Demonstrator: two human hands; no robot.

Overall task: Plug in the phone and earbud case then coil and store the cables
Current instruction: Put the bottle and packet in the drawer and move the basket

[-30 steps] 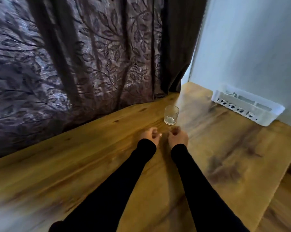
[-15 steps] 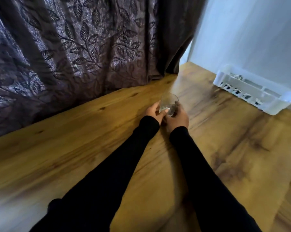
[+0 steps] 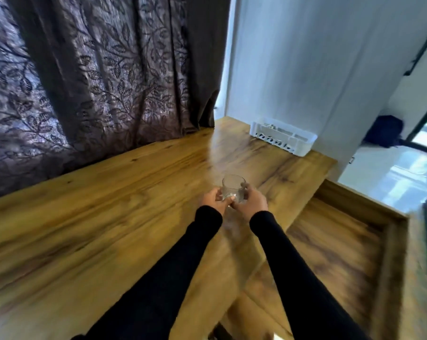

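A small clear drinking glass (image 3: 233, 187) is held between both hands above the wooden table (image 3: 109, 217). My left hand (image 3: 215, 201) grips its left side, thumb along the base. My right hand (image 3: 253, 201) grips its right side, fingers curled round the wall. Both arms wear black sleeves. No phone, earbud case or cable shows in this view.
A white perforated plastic basket (image 3: 285, 137) stands at the table's far right corner against a pale wall. A dark leaf-patterned curtain (image 3: 97, 82) hangs behind the table. A lower wooden surface (image 3: 342, 253) lies right of the table edge. Beyond it is a bright floor with a dark bag (image 3: 385, 131).
Both hands reached the glass, closed round it and brought it nearer to me. The view swung right, showing the lower surface and the doorway.
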